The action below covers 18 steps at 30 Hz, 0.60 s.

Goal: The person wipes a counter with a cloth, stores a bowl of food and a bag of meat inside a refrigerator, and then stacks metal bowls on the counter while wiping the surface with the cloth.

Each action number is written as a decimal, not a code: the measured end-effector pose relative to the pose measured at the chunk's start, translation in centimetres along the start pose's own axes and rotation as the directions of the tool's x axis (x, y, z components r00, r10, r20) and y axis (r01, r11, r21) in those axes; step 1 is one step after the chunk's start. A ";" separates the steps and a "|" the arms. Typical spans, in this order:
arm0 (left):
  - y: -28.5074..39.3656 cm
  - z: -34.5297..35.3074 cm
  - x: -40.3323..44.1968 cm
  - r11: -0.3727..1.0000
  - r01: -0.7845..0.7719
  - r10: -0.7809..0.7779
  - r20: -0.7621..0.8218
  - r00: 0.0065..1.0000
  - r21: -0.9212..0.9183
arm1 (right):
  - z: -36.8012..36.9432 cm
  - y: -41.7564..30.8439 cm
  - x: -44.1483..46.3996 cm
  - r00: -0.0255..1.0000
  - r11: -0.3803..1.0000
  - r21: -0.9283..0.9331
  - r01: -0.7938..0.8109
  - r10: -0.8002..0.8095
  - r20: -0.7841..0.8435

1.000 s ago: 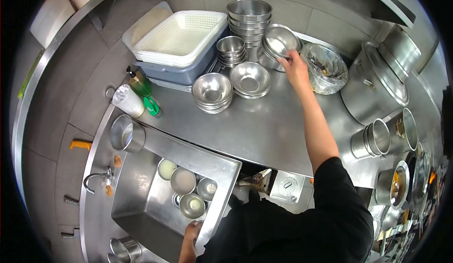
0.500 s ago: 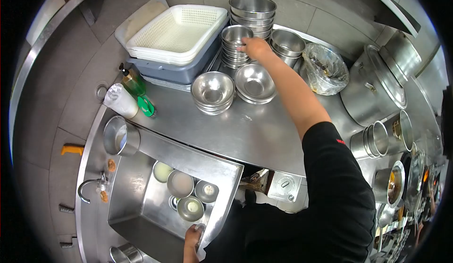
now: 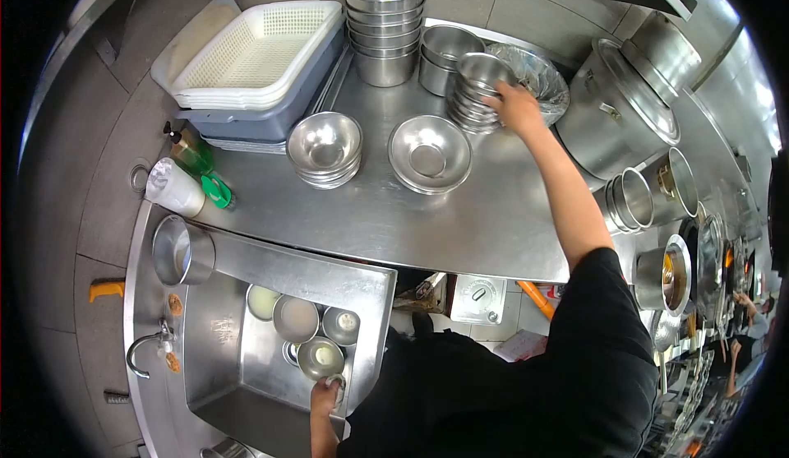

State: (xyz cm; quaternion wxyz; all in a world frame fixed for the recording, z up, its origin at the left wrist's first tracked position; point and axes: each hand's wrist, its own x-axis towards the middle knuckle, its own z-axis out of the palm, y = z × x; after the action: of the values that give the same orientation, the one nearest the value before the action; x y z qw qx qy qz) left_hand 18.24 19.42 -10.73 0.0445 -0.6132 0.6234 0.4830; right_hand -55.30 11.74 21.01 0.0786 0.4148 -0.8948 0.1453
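My right hand [image 3: 520,109] grips the rim of a stack of small steel bowls [image 3: 475,92] on the steel counter, fingers closed at its right side. Behind the stack are two nested steel pots [image 3: 444,51]. To its left sits a wide steel bowl stack [image 3: 428,155], and beyond that another bowl stack [image 3: 325,147]. My left hand [image 3: 325,395] is closed at the sink's near right side, around a small pale thing I cannot make out. Close to it in the sink [image 3: 215,335] is a bowl with cloudy liquid [image 3: 320,358], among several steel containers.
A tall stack of steel pots [image 3: 384,30] stands at the back, beside white perforated baskets [image 3: 255,51] on a grey tub. On the right are a plastic-bagged container [image 3: 542,80] and a large lidded pot [image 3: 620,104]. Soap bottles [image 3: 191,152] and a faucet [image 3: 152,343] are left.
My right hand has shifted the small bowl stack rightward, from beside the baskets to in front of the bagged container. The view has turned slightly; my left hand stays by the sink.
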 end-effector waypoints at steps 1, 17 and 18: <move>-1.1 0.2 1.1 0.995 -0.039 0.040 -0.019 0.999 0.089 | -0.1 2.0 -1.1 0.999 1.000 -0.019 -0.006 0.005 -0.047; 14.3 -11.0 5.9 0.922 -0.304 0.107 -0.597 0.795 -0.240 | 13.1 -1.5 -9.2 0.799 0.348 0.722 -0.597 0.331 0.501; 17.9 -11.2 4.7 0.826 -0.390 0.106 -0.567 0.817 -0.408 | 12.8 -0.2 -10.2 0.797 0.367 0.709 -0.602 0.338 0.501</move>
State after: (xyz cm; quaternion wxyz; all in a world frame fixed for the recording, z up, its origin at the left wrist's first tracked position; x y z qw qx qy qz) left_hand 8.69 4.78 1.93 -0.3541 -0.6199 0.5394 0.4465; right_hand -48.86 14.79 6.29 -0.3003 0.1382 -0.7897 0.5167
